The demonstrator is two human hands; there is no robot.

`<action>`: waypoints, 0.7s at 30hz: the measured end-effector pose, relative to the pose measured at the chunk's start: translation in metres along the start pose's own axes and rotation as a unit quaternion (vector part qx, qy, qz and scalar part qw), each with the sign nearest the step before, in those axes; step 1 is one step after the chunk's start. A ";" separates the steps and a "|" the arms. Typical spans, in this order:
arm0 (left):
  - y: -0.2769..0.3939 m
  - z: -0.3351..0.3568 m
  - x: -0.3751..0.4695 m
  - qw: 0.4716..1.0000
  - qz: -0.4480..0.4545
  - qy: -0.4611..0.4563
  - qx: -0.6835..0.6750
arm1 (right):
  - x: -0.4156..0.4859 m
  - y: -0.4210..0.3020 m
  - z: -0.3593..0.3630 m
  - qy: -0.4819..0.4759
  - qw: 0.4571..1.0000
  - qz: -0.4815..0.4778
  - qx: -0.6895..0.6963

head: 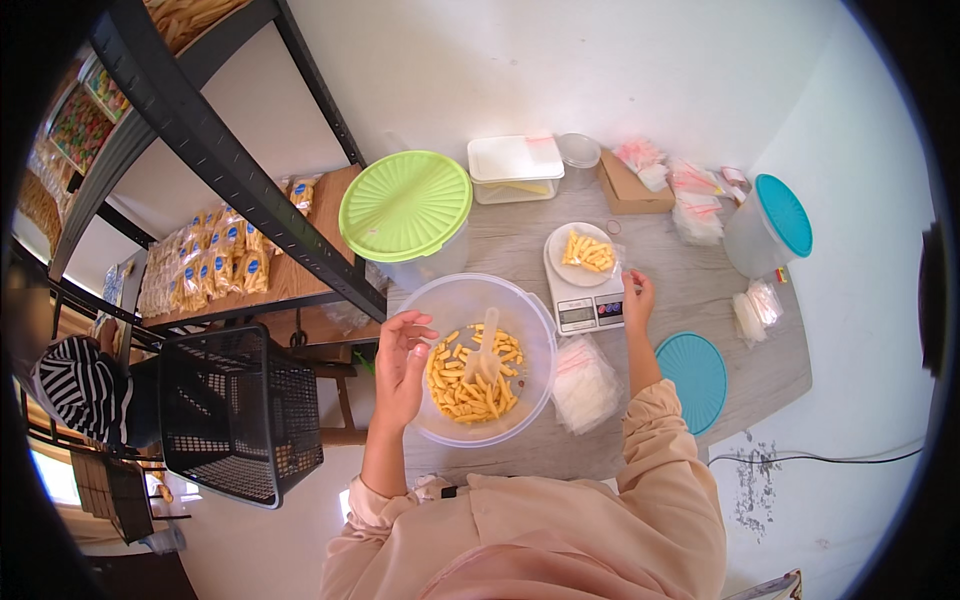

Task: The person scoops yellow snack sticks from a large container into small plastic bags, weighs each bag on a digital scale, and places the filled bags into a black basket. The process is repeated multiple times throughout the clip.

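My left hand [401, 371] is raised over the left rim of a translucent plastic tub [536, 360], fingers apart and holding nothing. Yellow stick-shaped snacks [472, 397] lie in the tub, with a clear plastic scoop [487, 352] resting among them. On the right, my right hand [638, 296] is beside a white digital kitchen scale [562, 296]. A clear plastic bag of the snacks [589, 252] lies on the scale's round plate. My right fingertips are close to the bag's edge; whether they pinch it is too small to tell.
A stack of clear bags [587, 386] and a turquoise lid [694, 382] lie near my right forearm. Behind stand a green-lidded tub [405, 206], a white-lidded box [516, 161] and a cardboard box [634, 191]. Leftward are a metal rack [225, 165], a black basket [240, 412] and another person [82, 386].
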State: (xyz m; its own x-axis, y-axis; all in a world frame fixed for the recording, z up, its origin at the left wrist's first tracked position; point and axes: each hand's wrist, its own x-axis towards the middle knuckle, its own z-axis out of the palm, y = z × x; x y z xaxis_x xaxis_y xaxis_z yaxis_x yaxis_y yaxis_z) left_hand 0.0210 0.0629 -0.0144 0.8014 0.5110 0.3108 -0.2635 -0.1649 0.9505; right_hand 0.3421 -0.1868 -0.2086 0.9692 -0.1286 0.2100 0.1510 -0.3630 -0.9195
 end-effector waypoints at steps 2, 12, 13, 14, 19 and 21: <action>0.000 0.000 0.000 1.000 0.000 0.000 0.000 | 0.000 -0.002 0.002 0.004 1.000 -0.006 -0.005; -0.002 0.001 -0.001 1.000 0.006 0.008 0.020 | 0.002 -0.097 -0.027 -0.069 0.968 -0.234 -0.057; -0.003 0.000 -0.002 1.000 0.010 0.008 0.017 | -0.001 -0.120 -0.043 -0.079 0.952 -0.289 -0.064; -0.004 0.000 -0.002 1.000 0.013 0.009 0.012 | -0.005 -0.144 -0.060 -0.050 0.928 -0.351 -0.116; -0.001 0.001 -0.003 0.995 0.084 0.044 0.023 | -0.049 -0.244 -0.118 -0.071 0.877 -0.462 -0.105; 0.008 0.005 -0.005 0.982 0.156 0.044 0.096 | -0.078 -0.268 -0.126 -0.159 0.880 -0.442 -0.064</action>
State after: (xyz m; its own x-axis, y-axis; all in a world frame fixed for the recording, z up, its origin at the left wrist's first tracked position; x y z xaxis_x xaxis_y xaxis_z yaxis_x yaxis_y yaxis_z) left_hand 0.0177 0.0553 -0.0080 0.6455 0.4796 0.5944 -0.3766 -0.4772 0.7940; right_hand 0.2019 -0.1963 0.0632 0.4922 0.5148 0.7020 0.8705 -0.2949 -0.3940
